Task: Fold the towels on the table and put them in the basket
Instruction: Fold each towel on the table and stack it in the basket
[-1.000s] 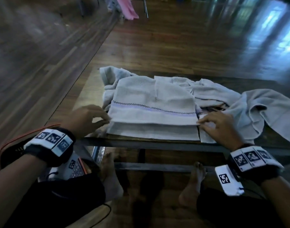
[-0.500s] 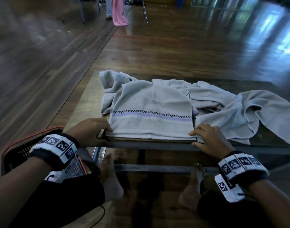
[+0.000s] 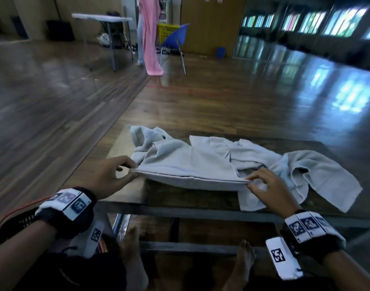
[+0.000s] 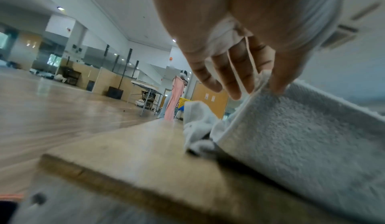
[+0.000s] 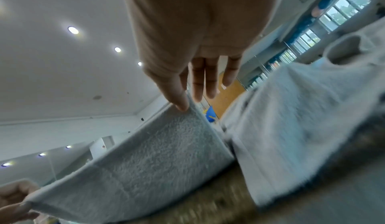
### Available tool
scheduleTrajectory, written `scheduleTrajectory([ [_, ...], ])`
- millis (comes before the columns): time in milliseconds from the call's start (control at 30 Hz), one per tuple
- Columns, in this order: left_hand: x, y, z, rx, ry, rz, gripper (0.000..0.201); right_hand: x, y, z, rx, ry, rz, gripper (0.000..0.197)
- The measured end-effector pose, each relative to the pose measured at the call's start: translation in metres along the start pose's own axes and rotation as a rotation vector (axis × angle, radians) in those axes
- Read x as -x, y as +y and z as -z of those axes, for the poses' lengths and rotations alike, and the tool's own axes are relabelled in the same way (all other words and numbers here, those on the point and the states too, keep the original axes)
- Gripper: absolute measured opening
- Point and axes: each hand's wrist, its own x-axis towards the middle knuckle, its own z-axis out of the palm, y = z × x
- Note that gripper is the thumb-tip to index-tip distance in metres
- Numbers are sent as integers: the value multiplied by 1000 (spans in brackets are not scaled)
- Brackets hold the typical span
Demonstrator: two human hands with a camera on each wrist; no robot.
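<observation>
A folded pale grey towel (image 3: 190, 169) (image 4: 302, 138) (image 5: 145, 161) lies across the front of the low wooden table (image 3: 125, 187), its near edge raised off the wood. My left hand (image 3: 113, 175) (image 4: 245, 72) pinches the near left corner; my right hand (image 3: 263, 185) (image 5: 187, 99) pinches the near right corner. Behind and to the right lie crumpled grey towels (image 3: 295, 164), one draped toward the right edge. A dark basket with an orange rim (image 3: 16, 221) sits on the floor at my lower left, partly hidden by my forearm.
My bare feet (image 3: 133, 248) rest under the table. Far back, a person holds up a pink cloth (image 3: 151, 34) beside a white folding table (image 3: 102, 17), a blue chair (image 3: 175, 38) and a yellow crate (image 3: 167, 31). Polished wood floor surrounds the table.
Both hands have lifted the towel's near edge off the table and carried it away from the table's front edge. My head has tilted up, showing the far room.
</observation>
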Motion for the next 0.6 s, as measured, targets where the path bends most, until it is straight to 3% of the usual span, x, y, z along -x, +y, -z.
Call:
scheduleTrajectory([
  [200,-53,69,71,164,282,-78,19,-36,-51,105,-75,201,47,23],
  [333,-86,112,110,131,355,-173,11,-67,-81,162,-38,309,115,16],
  [467,-107,122,121,34,373,-184,13,-89,-89,175,30,283,109,14],
  [600,-119,100,107,-65,394,-171,10,-107,-73,154,56,233,70,12],
])
